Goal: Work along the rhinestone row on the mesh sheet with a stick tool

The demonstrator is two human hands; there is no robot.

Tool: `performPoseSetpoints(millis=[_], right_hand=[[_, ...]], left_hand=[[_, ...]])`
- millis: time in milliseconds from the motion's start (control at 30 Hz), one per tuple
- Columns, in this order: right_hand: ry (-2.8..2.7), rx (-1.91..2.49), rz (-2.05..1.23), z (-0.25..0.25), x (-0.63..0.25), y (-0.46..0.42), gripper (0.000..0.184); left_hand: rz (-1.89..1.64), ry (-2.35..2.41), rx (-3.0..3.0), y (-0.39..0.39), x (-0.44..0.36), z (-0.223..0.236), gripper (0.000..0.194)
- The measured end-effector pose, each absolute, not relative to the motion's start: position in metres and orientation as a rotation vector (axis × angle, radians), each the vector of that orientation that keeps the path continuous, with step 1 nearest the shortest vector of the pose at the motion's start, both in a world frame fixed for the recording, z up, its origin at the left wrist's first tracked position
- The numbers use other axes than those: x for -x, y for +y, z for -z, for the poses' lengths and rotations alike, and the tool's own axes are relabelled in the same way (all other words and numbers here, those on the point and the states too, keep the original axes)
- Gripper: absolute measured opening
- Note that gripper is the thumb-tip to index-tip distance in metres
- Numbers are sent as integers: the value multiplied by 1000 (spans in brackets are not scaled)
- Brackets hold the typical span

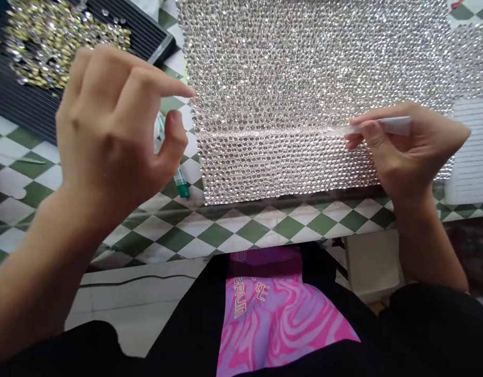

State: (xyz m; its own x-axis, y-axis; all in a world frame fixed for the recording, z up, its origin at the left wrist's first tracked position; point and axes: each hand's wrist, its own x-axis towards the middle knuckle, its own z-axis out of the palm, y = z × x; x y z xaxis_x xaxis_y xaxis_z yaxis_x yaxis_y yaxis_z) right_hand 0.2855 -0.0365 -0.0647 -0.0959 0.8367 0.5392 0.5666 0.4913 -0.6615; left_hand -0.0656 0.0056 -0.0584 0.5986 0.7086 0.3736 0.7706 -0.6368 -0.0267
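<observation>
A sheet of sparkling rhinestones [288, 68] in close rows lies on the table in front of me. My right hand [406, 141] pinches a thin white strip [398, 125] between thumb and fingers, low over the sheet's right part. From its tip a pale, see-through line runs left along a gap between the rows; I cannot tell whether it belongs to the strip. My left hand [111, 120] is raised at the sheet's left edge. Its index finger points right, the thumb stands apart below, and the other fingers are bent. Nothing shows between them.
A dark ridged tray [33, 118] with loose rhinestones [68, 42] stands at the upper left. A green-capped tube [182, 186] lies by the sheet's left edge. A white ridged tray [471, 152] sits at the right. The checkered tablecloth [216, 234] ends just in front of me.
</observation>
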Motion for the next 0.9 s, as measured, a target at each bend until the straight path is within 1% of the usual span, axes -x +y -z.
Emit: performPoseSetpoints(millis=[133, 233, 400, 500, 700, 800, 900], right_hand=[[-1758, 1220, -341, 63, -284, -37, 14], [-1663, 1230, -296, 59, -279, -38, 14], [-1639, 1263, -276, 56, -270, -40, 23], [-1629, 1347, -302, 59, -271, -42, 26], [-1719, 1382, -333, 59, -275, -44, 26], [-1695, 1395, -314, 58, -275, -45, 22], [-1670, 1353, -298, 60, -275, -44, 19]], left_hand=[[486, -1112, 2647, 21, 69, 65, 39], [478, -1169, 2673, 25, 67, 67, 39], [631, -1156, 2676, 25, 64, 78, 34], [717, -1140, 2685, 24, 70, 86, 36], [728, -1228, 2664, 22, 77, 88, 38], [729, -1264, 2675, 23, 75, 86, 40], [735, -1411, 2737, 24, 71, 82, 39]])
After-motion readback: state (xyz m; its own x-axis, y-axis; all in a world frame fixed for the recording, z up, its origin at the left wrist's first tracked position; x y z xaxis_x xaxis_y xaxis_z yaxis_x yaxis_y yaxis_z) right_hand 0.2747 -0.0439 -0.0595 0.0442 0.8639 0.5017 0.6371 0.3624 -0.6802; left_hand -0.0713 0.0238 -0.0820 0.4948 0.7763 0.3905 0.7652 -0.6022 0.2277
